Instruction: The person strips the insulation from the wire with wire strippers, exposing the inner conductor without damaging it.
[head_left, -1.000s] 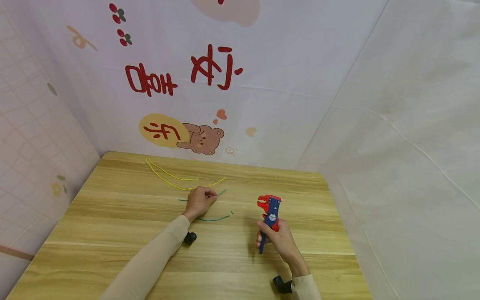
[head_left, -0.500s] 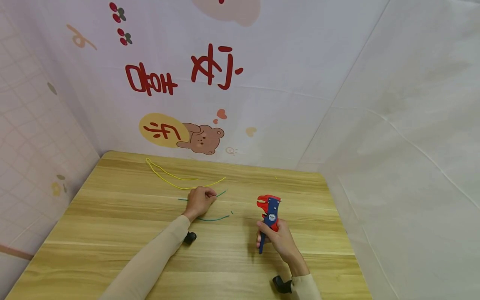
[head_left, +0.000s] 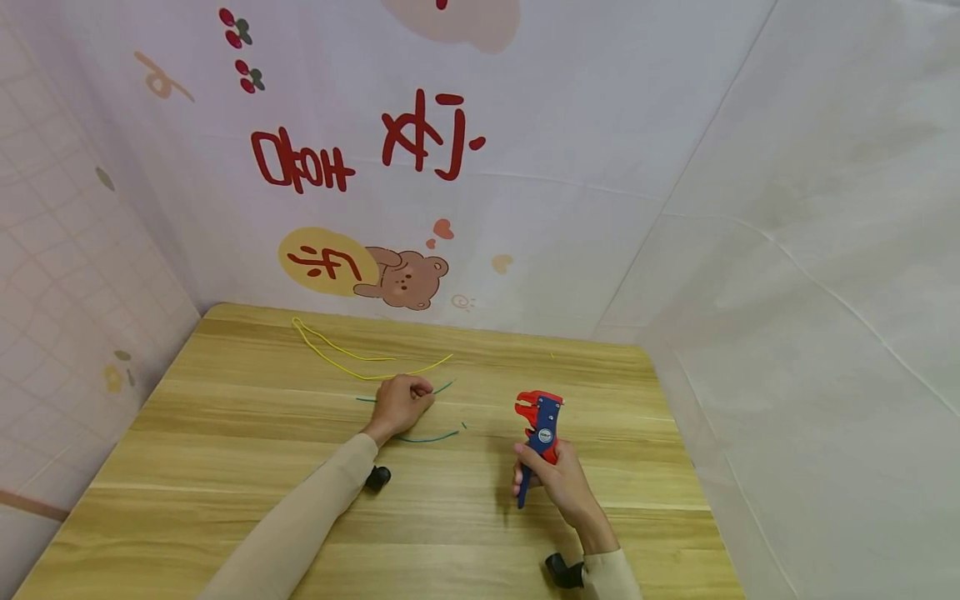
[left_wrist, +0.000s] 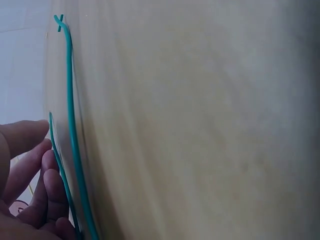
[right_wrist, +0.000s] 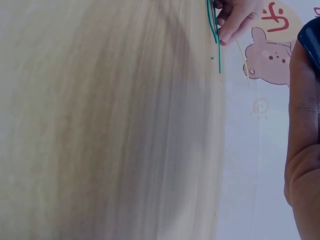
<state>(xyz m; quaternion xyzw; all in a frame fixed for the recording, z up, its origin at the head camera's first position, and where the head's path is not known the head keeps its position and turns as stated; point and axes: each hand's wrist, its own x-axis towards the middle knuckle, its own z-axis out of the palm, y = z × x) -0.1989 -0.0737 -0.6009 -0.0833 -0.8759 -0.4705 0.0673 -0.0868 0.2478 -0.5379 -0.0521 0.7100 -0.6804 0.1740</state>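
In the head view, my left hand [head_left: 402,406] pinches a thin green wire [head_left: 444,387] near the middle of the table. The wire's bare-looking tip sticks out to the right of the fingertips, and its other end shows left of the hand. Just below lies a second green wire [head_left: 429,438], partly hidden by the hand; it looms large in the left wrist view as a green wire [left_wrist: 72,115]. My right hand [head_left: 564,482] grips the handles of a red and blue wire stripper [head_left: 543,421], its jaws upward and facing left.
A long yellow wire [head_left: 330,360] lies bent double behind the left hand. A green offcut [head_left: 464,425] and a yellow scrap [head_left: 552,356] lie on the wooden table [head_left: 420,533]. Printed cloth walls [head_left: 555,208] stand behind and at both sides.
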